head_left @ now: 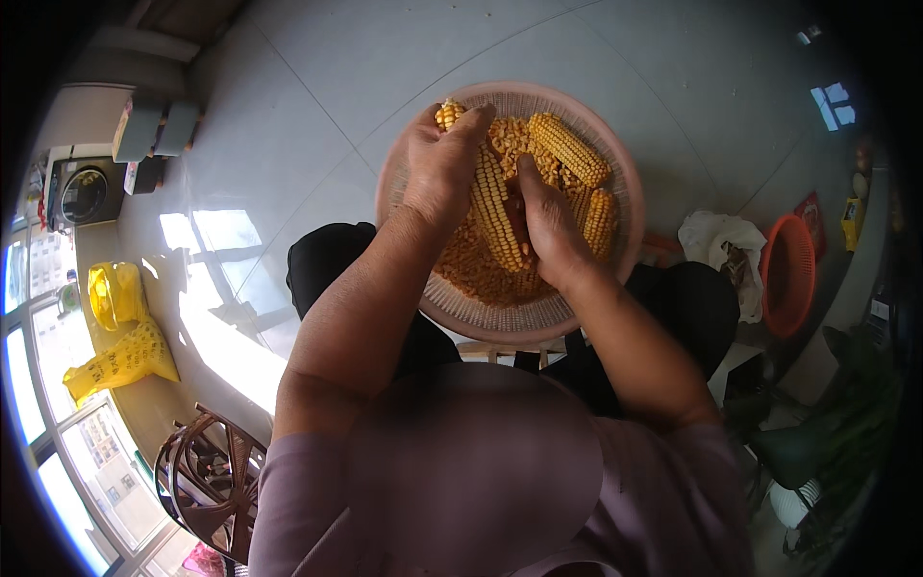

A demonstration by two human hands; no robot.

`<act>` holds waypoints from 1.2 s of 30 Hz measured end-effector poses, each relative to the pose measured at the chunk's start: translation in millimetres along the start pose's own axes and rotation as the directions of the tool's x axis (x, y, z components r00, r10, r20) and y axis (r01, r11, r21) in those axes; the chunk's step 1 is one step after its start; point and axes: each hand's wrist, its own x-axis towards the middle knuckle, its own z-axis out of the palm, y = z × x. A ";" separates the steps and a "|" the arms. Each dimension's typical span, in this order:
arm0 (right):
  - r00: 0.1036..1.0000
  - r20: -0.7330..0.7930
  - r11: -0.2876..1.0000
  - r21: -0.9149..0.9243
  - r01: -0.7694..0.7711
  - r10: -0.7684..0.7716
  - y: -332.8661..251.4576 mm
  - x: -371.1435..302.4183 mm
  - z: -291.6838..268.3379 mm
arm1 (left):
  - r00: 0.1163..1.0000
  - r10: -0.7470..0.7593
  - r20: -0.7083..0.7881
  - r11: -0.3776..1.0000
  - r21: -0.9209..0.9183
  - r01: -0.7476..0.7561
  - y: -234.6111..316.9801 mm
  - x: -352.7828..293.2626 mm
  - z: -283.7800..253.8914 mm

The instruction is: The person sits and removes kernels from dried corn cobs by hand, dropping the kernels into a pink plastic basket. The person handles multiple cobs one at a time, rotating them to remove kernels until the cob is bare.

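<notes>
Closest to me is the person's mauve top, and from it both bare forearms run forward and slightly inward to a shallow pink woven basket (pixel 404 168) resting across the dark-trousered knees.

The left hand (pixel 440 168) is curled over the upper end of a yellow corn cob (pixel 495 212), fingers wrapped tight about it, with the kernelled tip poking out above the knuckles. The right hand (pixel 550 226) sits lower and to the right, pressed against the side of the same cob, thumb laid up along the rows; its other fingers are tucked behind the cob, so I cannot tell how tightly they close. The cob's long axis runs from the far left rim down toward the person's lap, tilted a little rightward, so the left hand has the far end and the right hand works the near half. The two hands lie just beside each other with the cob between them.

Under and around the cob lies a bed of loose kernels (pixel 471 269), and two more whole cobs (pixel 572 149) lie just right of the right hand, against the far right rim.

Farther off, an orange plastic basket (pixel 788 274) stands on the grey tiled floor (pixel 317 77), well right, and yellow bags (pixel 120 332) sit by the windows on the left.
</notes>
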 end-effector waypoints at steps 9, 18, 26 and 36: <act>0.938 0.118 0.899 -0.271 0.345 -0.324 3.3 -4.1 5.5 | 0.991 -0.036 0.127 0.990 0.142 0.018 -8.4 -5.5 -3.2; 0.976 0.103 0.981 -0.008 0.195 -0.193 7.6 -0.4 4.9 | 0.989 -0.089 0.118 0.995 -0.028 0.093 -6.6 -7.5 -1.3; 0.985 0.140 0.995 0.028 0.097 -0.100 -6.6 -13.2 5.9 | 0.981 -0.139 0.132 0.984 -0.089 0.152 -4.9 -6.6 2.0; 0.920 0.214 0.934 -0.074 0.350 -0.328 19.1 7.6 -5.9 | 0.971 -0.152 0.186 0.977 -0.120 0.176 0.1 -7.8 2.0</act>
